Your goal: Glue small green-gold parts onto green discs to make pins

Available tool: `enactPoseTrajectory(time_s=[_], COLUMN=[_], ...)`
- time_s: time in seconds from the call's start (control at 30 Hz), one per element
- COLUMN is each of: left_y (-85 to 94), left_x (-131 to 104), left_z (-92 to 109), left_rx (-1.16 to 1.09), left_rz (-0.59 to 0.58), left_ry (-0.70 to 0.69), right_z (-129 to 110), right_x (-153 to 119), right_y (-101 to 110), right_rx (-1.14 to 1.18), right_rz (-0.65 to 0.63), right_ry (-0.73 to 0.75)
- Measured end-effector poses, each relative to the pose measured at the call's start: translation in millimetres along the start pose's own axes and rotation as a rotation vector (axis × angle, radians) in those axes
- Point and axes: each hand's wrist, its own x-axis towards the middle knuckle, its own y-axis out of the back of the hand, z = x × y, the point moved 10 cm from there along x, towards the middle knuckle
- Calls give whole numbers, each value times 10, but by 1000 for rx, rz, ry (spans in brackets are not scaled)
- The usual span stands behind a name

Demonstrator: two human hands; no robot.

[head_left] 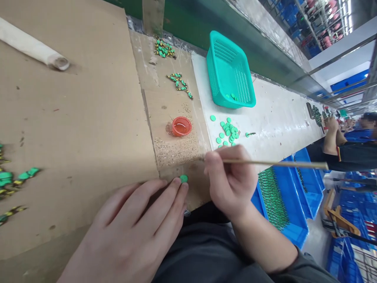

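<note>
My right hand (231,179) grips a thin wooden stick (277,163) between thumb and fingers. The stick's dark tip points left over the cardboard, and I cannot tell whether it carries bristles. At the fingertips of my left hand (144,220) is a small round green disc (184,179), held low over the cardboard's edge; the thumb is mostly hidden. A red cup (182,126) with some liquid in it stands beyond both hands on a speckled piece of cardboard (169,102). More loose green discs (228,129) lie on the white surface past my right hand.
A turquoise basket (231,70) holds a few discs. Green, yellow and black small pieces (165,49) lie at the back, others (6,179) at far left. A pale tube (32,45) rests upper left. Blue bins (294,204) stand right, and a person (338,143) sits beyond.
</note>
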Motion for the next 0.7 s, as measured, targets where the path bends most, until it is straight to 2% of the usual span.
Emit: enactPoseTrajectory(time_s=[0.1,0.2,0.7], left_y=[-21,-33,-41], left_x=[-62,-113,-114], left_z=[-12,-38,-19], left_rx=[-30,-64,-55], left_rz=[-9,-18,-40], left_ry=[16,48,64], right_z=[-146,-177,-144], right_x=[-228,-336,-337], right_y=[-38,-89,-144], right_rx=[34,27,10], right_rz=[-56,-81,-106], right_ry=[39,53,42])
